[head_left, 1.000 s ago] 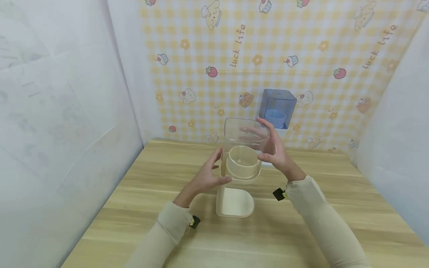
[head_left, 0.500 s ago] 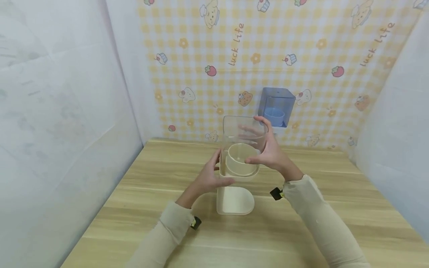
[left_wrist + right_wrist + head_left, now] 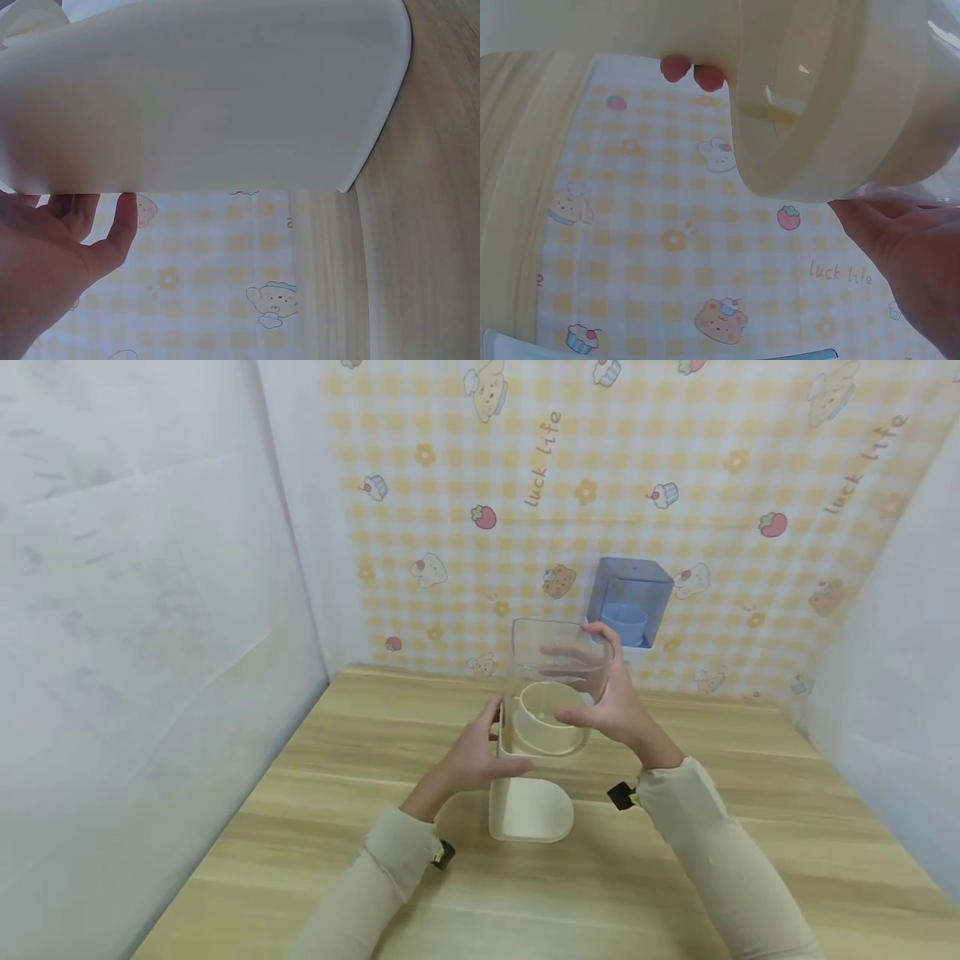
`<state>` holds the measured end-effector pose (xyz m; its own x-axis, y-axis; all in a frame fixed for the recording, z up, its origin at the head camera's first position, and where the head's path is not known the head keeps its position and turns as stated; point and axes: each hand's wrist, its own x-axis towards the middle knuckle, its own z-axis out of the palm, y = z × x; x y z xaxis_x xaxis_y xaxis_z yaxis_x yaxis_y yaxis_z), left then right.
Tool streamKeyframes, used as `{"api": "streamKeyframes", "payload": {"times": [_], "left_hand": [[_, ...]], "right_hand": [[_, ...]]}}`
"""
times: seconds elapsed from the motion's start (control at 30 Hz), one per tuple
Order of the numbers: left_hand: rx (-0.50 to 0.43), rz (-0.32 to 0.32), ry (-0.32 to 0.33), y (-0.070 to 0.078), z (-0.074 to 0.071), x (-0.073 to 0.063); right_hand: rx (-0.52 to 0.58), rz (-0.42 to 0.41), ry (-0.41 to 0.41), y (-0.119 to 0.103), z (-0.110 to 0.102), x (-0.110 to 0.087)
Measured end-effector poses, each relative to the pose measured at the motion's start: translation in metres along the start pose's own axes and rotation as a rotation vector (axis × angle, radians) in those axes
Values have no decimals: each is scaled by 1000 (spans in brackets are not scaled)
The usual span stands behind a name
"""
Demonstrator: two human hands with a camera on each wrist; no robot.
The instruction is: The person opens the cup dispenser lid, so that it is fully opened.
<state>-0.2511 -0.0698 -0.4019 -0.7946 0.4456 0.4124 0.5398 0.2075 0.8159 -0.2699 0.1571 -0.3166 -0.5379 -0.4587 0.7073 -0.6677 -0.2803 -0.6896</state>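
A cream stand (image 3: 534, 810) rises from a rounded base on the table. Its upper shelf bears a clear container (image 3: 529, 645) with a round cream cup-like part (image 3: 543, 739) visible inside. My left hand (image 3: 472, 756) grips the upper stand from the left, thumb across the front. The left wrist view has this hand (image 3: 45, 270) at the edge of the broad cream panel (image 3: 225, 97). On the other side, my right hand (image 3: 618, 702) holds the clear container, fingers behind and thumb in front. In the right wrist view, the right hand (image 3: 911, 255) is beyond the cream shelf rim (image 3: 877, 112).
A blue see-through box (image 3: 633, 597) with a round blue part inside is at the patterned back cloth (image 3: 450, 468), behind my right hand. The wooden table (image 3: 337, 760) runs up to white side sheets (image 3: 150, 652).
My right thumb has moved left across the front of the clear container. My left hand keeps its grip on the stand. The head view has shifted slightly.
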Motion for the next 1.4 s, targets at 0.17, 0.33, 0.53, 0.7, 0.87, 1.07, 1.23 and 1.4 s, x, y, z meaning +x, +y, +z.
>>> {"api": "streamKeyframes", "payload": {"times": [0.17, 0.33, 0.53, 0.7, 0.87, 1.07, 1.23, 1.4], "left_hand": [[73, 53, 1, 1, 3, 1], [166, 86, 23, 1, 4, 0], [180, 79, 30, 0, 3, 3], [154, 68, 29, -3, 1, 3], [101, 43, 19, -6, 2, 0], [31, 8, -8, -6, 1, -3], [6, 5, -30, -6, 0, -3], [-5, 19, -33, -7, 1, -1]], "right_hand": [[11, -116, 21, 3, 0, -2], [22, -198, 46, 9, 2, -2], [-30, -261, 74, 10, 3, 5], [-78, -249, 81, 9, 4, 10], [-89, -182, 85, 10, 4, 6], [-69, -153, 84, 12, 6, 5], [-77, -111, 107, 10, 6, 6], [-79, -88, 130, 9, 4, 6]]}}
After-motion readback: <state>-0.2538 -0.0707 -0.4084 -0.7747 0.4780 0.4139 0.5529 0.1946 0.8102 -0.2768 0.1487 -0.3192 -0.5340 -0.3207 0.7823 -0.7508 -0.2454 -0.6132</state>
